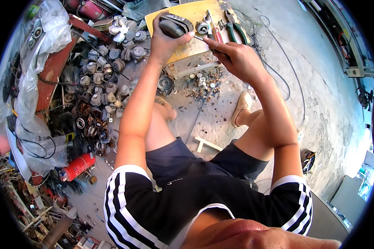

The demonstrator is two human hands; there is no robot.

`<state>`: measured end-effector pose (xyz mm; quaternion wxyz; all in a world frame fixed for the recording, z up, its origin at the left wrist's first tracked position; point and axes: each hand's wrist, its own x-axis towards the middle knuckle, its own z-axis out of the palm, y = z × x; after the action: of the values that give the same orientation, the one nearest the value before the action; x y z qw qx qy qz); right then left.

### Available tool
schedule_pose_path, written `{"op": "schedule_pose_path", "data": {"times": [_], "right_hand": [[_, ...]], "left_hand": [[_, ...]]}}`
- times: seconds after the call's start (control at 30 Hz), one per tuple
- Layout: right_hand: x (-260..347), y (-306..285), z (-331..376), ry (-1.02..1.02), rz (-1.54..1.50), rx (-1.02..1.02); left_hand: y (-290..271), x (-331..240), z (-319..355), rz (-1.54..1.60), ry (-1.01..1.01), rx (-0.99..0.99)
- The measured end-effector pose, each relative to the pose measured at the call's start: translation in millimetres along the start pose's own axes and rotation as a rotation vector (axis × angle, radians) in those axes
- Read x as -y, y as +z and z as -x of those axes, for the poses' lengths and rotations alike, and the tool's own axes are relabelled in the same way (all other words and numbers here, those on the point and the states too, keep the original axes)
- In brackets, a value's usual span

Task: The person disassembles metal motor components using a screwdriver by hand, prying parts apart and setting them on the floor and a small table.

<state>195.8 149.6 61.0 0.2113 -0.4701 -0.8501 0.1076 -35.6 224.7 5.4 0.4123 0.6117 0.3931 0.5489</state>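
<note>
My left hand (164,45) is closed around a dark, rounded motor part (173,27), perhaps a wound core, and holds it over the left end of a yellow board (187,52). In my right hand (242,60) is a screwdriver (198,37) with a dark handle. Its thin shaft points left, toward the motor part near my left thumb; whether the tip touches it I cannot tell. Beyond my right hand, pliers with dark green handles (235,28) lie on the board. A red-handled tool (217,35) and a small round metal part (202,28) lie beside them.
Many small motors (97,79) are heaped on the floor to the left, near clear plastic sheeting (23,99) and a red cylinder (78,167). Scattered debris (203,83) lies below the board. A cable (295,70) curves across the floor at right. A white wooden piece (207,144) lies between my legs.
</note>
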Motion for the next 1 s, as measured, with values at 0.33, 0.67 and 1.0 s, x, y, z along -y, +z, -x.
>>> {"op": "schedule_pose_path", "data": {"times": [0.33,0.67,1.0], "right_hand": [[1,-53,-24,-0.049,-0.030,0.231],[19,-57,-20,0.010,0.195,0.260],[33,-89,-25,-0.035,0.200,0.342]], "left_hand": [[4,3,-6,-0.052,-0.003,-0.011],[2,-10,0,-0.140,-0.040,0.039],[9,-7,2,0.154,0.029,0.064]]}}
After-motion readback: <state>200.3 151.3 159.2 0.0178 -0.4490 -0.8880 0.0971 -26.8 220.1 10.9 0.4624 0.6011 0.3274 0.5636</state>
